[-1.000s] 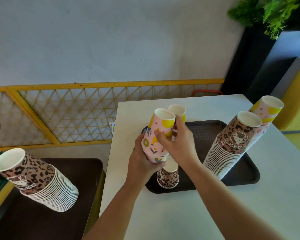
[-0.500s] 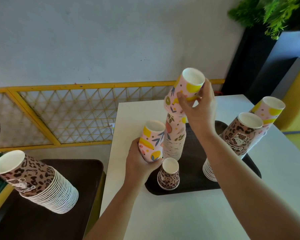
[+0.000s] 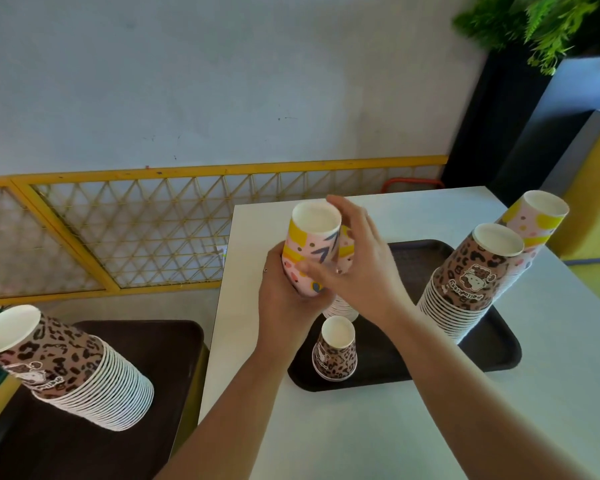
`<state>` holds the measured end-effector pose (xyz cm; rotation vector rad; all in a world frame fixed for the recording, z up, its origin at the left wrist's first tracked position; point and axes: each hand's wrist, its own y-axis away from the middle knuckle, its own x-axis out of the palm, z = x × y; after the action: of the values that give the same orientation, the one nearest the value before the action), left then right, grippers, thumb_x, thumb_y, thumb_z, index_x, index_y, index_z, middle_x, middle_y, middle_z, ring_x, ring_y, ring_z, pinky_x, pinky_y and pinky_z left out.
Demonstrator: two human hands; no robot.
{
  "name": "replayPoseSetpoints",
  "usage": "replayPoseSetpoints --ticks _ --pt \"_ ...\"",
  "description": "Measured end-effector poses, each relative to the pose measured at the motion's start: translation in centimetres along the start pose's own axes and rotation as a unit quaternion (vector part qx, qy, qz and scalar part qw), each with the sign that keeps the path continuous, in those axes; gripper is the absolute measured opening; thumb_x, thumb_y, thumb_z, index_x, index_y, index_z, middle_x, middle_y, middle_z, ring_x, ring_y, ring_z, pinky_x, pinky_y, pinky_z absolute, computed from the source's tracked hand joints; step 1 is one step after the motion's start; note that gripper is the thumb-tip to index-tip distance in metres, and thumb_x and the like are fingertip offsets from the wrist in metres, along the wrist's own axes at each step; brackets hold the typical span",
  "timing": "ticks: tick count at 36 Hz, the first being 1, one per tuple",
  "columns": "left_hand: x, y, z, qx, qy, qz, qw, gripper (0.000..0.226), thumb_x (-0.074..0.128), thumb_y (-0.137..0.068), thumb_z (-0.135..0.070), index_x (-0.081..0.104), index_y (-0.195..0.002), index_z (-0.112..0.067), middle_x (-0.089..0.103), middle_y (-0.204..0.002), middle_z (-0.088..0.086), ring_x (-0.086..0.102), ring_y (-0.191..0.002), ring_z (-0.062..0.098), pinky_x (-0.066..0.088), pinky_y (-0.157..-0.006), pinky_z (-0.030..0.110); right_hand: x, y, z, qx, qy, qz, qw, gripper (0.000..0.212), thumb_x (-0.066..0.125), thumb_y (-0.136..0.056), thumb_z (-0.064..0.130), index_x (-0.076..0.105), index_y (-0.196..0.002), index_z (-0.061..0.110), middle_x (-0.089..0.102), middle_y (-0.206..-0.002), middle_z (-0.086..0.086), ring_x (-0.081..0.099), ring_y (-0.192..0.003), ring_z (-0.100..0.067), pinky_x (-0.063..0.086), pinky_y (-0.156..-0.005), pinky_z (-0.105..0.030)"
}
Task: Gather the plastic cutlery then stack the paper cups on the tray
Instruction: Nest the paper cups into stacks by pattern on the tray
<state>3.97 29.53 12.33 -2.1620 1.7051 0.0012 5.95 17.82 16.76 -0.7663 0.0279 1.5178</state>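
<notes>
Nearest the person, a single leopard-print cup (image 3: 335, 348) stands upside down at the front of the dark tray (image 3: 492, 355) on the white table (image 3: 378, 438). Just behind and above it, the left hand (image 3: 284, 299) is wrapped round the lower part of a pink and yellow cup (image 3: 309, 247), gripping what looks like a short nested bundle. The right hand (image 3: 357, 265) reaches across it with fingers spread and relaxed, grasping nothing that can be seen. Behind the hands a pink stack (image 3: 342, 306) rests on the tray, mostly hidden. Farther right, a leopard stack (image 3: 465, 292) and a taller pink stack (image 3: 537, 223) lean on the tray. Paper cups are light and crush easily, so a loose hold round the wall near the stiffer rolled rim would probably suit best. No cutlery shows.
</notes>
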Motion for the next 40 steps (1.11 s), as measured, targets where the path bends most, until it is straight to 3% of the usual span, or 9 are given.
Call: replayPoseSetpoints --ticks 5,8,11,17,23,25,28,33,40 --pt "0.8 -1.9 -2.1 0.053 0.027 -0.004 0.998 0.076 0.089 -0.056 -0.016 0.046 -0.119 -0.02 0.059 -0.111 -0.01 0.059 -0.108 0.009 0.053 -0.089 0.028 -0.5 -0.8 0.9 -0.016 -0.039 -0.034 0.999 0.07 0.08 -0.065 0.037 0.046 -0.124 0.019 0.056 -0.106 0.014 0.055 -0.096 0.004 0.045 -0.077 -0.006" --pt "1.0 -3.2 -2.8 0.096 0.053 -0.006 0.994 0.085 0.086 -0.058 -0.026 0.042 -0.13 -0.013 0.056 -0.127 0.001 0.055 -0.119 0.016 0.051 -0.095 0.043 -1.5 -1.9 1.6 -0.029 -0.071 -0.1 0.992 0.068 0.073 -0.063 0.048 0.047 -0.119 0.02 0.061 -0.107 0.008 0.059 -0.099 -0.001 0.052 -0.08 -0.018" --pt "1.1 -4.0 -3.2 0.112 0.04 -0.009 0.993 0.084 0.075 -0.07 -0.038 0.033 -0.139 -0.016 0.045 -0.141 0.0 0.044 -0.13 0.01 0.044 -0.104 0.035 -2.4 -3.1 2.0 -0.029 -0.101 -0.167 0.98 0.062 0.071 -0.066 0.047 0.044 -0.117 0.025 0.063 -0.111 0.002 0.062 -0.102 -0.01 0.055 -0.082 -0.033" --pt "2.7 -4.6 -2.9 -0.008 0.065 -0.01 0.998 0.054 0.041 -0.095 -0.044 0.03 -0.144 -0.024 0.034 -0.149 -0.008 0.031 -0.138 0.006 0.03 -0.111 0.027 -2.8 -5.2 -0.2 -0.006 -0.073 -0.234 0.97 0.07 0.07 -0.069 0.048 0.045 -0.121 0.011 0.061 -0.115 -0.003 0.06 -0.105 -0.016 0.055 -0.081 -0.038" --pt "4.7 -4.6 -1.5 -0.122 0.111 0.044 0.985 0.049 0.024 -0.1 -0.042 0.023 -0.147 -0.027 0.029 -0.152 -0.008 0.029 -0.136 0.005 0.025 -0.098 0.016 -0.4 -4.5 -4.4 0.065 -0.018 -0.188 0.98 0.065 0.076 -0.072 0.034 0.045 -0.126 0.015 0.057 -0.118 0.003 0.055 -0.103 -0.006 0.045 -0.077 -0.011" --pt "5.1 -4.6 -0.9 -0.133 0.119 0.06 0.982 0.046 0.022 -0.101 -0.041 0.029 -0.144 -0.027 0.038 -0.142 -0.018 0.036 -0.127 -0.006 0.026 -0.095 0.01 0.4 -4.0 -5.7 0.085 -0.02 -0.162 0.983 0.065 0.076 -0.072 0.032 0.045 -0.127 0.014 0.057 -0.117 0.003 0.055 -0.105 -0.007 0.043 -0.077 -0.008" --pt "5.7 -4.6 0.2 -0.146 0.131 0.076 0.978 0.033 0.022 -0.101 -0.04 0.045 -0.123 -0.031 0.053 -0.109 -0.026 0.05 -0.089 -0.025 0.038 -0.077 0.0 1.3 -3.3 -7.1 0.106 -0.012 -0.127 0.986 0.065 0.075 -0.074 0.034 0.044 -0.128 0.015 0.056 -0.117 0.002 0.055 -0.105 -0.008 0.046 -0.081 -0.014" --pt "6.7 -4.3 1.5 -0.162 0.13 0.071 0.976 0.044 0.024 -0.1 -0.04 0.052 -0.125 -0.018 0.062 -0.112 -0.004 0.058 -0.097 -0.001 0.044 -0.084 0.017 1.8 -2.7 -8.0 0.11 -0.006 -0.105 0.988 0.066 0.074 -0.076 0.033 0.041 -0.13 0.015 0.05 -0.113 0.007 0.049 -0.1 -0.002 0.042 -0.077 -0.009" --pt "6.4 -3.3 1.1 -0.139 0.112 0.057 0.982 0.03 0.025 -0.102 -0.034 0.053 -0.111 -0.027 0.062 -0.103 -0.009 0.058 -0.088 -0.011 0.043 -0.075 0.005 1.6 -2.6 -7.7 0.112 -0.001 -0.098 0.989 0.07 0.074 -0.075 0.035 0.039 -0.133 0.014 0.052 -0.12 0.001 0.049 -0.104 -0.004 0.049 -0.087 -0.023"
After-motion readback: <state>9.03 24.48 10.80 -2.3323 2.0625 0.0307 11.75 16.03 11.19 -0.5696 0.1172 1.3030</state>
